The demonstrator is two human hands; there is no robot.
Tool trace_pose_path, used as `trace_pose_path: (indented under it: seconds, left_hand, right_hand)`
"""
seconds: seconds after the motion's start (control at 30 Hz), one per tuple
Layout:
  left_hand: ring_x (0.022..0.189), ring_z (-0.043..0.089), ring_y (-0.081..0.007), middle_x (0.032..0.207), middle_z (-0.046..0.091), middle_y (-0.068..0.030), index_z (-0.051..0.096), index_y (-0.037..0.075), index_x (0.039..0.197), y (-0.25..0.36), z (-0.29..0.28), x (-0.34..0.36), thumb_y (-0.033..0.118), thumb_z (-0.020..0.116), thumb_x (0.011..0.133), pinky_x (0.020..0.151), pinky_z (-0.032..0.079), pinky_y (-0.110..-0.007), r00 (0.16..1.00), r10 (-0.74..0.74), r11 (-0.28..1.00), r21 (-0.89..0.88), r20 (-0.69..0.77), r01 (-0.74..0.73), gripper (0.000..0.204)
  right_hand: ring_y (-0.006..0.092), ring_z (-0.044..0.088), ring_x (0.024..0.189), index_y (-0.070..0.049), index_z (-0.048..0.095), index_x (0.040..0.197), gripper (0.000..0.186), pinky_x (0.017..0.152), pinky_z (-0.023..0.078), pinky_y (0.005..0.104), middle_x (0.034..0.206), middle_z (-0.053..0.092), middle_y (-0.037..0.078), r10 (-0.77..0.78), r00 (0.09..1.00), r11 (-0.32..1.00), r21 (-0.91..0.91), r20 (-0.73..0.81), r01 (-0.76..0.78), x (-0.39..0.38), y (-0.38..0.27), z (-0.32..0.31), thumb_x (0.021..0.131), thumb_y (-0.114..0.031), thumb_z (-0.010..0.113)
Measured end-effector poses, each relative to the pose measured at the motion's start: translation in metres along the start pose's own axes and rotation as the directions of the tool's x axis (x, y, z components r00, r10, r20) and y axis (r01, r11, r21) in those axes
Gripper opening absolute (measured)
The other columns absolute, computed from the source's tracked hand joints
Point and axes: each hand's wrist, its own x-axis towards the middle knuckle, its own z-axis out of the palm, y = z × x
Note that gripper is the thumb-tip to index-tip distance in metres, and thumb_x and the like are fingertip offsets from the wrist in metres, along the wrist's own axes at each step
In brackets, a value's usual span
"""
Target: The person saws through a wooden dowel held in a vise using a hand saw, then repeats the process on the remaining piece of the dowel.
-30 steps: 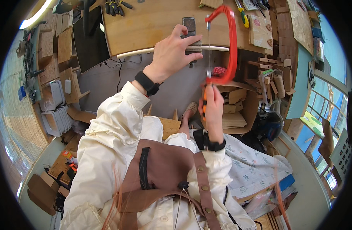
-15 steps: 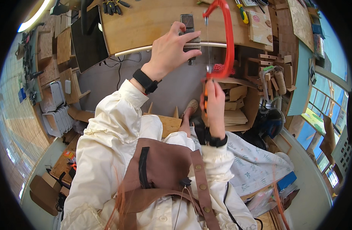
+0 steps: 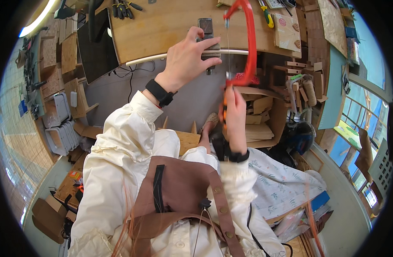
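Faces a wooden surface [image 3: 162,25] across the far side, a black panel [image 3: 93,47] at its left, an open cardboard box [image 3: 281,118] nearer at right. Holds a red saw [image 3: 251,47] right of the middle, frame reaching over the surface's near edge. Rests the left hand [image 3: 183,62] at that edge, thumb and forefinger apart; cannot tell how tightly that grip closes. Wraps the right hand [image 3: 236,113] round the saw's handle, grip narrow. Runs a white rod [image 3: 236,52] along the edge, beneath the left hand and past the saw's blade; cannot tell if touching. Shows a dark metal block [image 3: 206,26] under the left fingers, black-handled pliers [image 3: 123,10] far left, a yellow-green screwdriver [image 3: 269,19] far right
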Motion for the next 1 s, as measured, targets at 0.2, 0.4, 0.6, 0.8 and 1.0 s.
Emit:
trace_pose_path:
  seconds: [0.2, 0.4, 0.6, 0.8, 1.0]
  left_hand:
    - [0.079, 0.063, -0.0248, 0.113, 0.052, -0.0032, 0.067, 0.025, 0.12, -0.001, -0.002, -0.004, 0.045, 0.076, 0.076, 0.069, 0.052, -0.037, 0.999, -0.03, 1.0, 0.006, 0.024, 0.03, 0.049]
    - [0.079, 0.063, -0.0247, 0.114, 0.052, -0.0027, 0.067, 0.026, 0.121, 0.0, 0.002, -0.002, 0.045, 0.076, 0.076, 0.067, 0.052, -0.037, 1.0, -0.011, 1.0, 0.007, 0.009, 0.011, 0.05]
    - [0.078, 0.063, -0.0245, 0.114, 0.052, -0.0026, 0.066, 0.026, 0.122, -0.001, 0.001, -0.003, 0.045, 0.076, 0.076, 0.067, 0.052, -0.037, 0.999, -0.034, 0.999, 0.012, 0.033, 0.034, 0.05]
    - [0.078, 0.063, -0.0246, 0.114, 0.052, -0.0027, 0.066, 0.026, 0.122, -0.002, -0.001, -0.003, 0.045, 0.076, 0.076, 0.068, 0.052, -0.037, 0.999, -0.021, 1.0, 0.016, 0.03, 0.02, 0.05]
    - [0.079, 0.063, -0.0243, 0.113, 0.052, -0.0029, 0.067, 0.025, 0.121, 0.001, -0.001, 0.002, 0.046, 0.076, 0.076, 0.069, 0.052, -0.037, 1.0, -0.002, 1.0, 0.008, 0.027, 0.002, 0.051]
  right_hand:
    - [0.0036, 0.039, 0.043, -0.004, 0.061, 0.11, 0.031, 0.04, 0.029, 0.0213, 0.056, 0.045, -0.005, 0.057, 0.997, 0.996, 0.071, 0.05, -0.06, -0.033, 0.024, -0.012, 0.101, -0.032, 0.05]
    - [0.0046, 0.039, 0.043, -0.004, 0.06, 0.105, 0.032, 0.041, 0.028, 0.0224, 0.055, 0.043, -0.003, -0.032, 0.999, 0.999, 0.044, 0.04, 0.03, 0.007, 0.002, -0.001, 0.102, -0.032, 0.047]
    - [0.0041, 0.038, 0.042, -0.003, 0.061, 0.106, 0.033, 0.039, 0.027, 0.0229, 0.055, 0.044, -0.004, 0.065, 0.997, 0.996, 0.054, 0.052, -0.067, -0.02, 0.007, -0.004, 0.102, -0.033, 0.046]
    - [0.0045, 0.036, 0.041, -0.004, 0.061, 0.103, 0.033, 0.04, 0.027, 0.0232, 0.053, 0.042, -0.004, -0.01, 1.0, 1.0, 0.028, 0.016, 0.01, -0.016, 0.013, -0.006, 0.102, -0.034, 0.048]
    - [0.0056, 0.041, 0.043, -0.006, 0.056, 0.089, 0.032, 0.041, 0.03, 0.0251, 0.054, 0.044, -0.002, -0.093, 0.995, 0.995, -0.035, -0.019, 0.092, 0.017, -0.001, 0.004, 0.1, -0.035, 0.051]
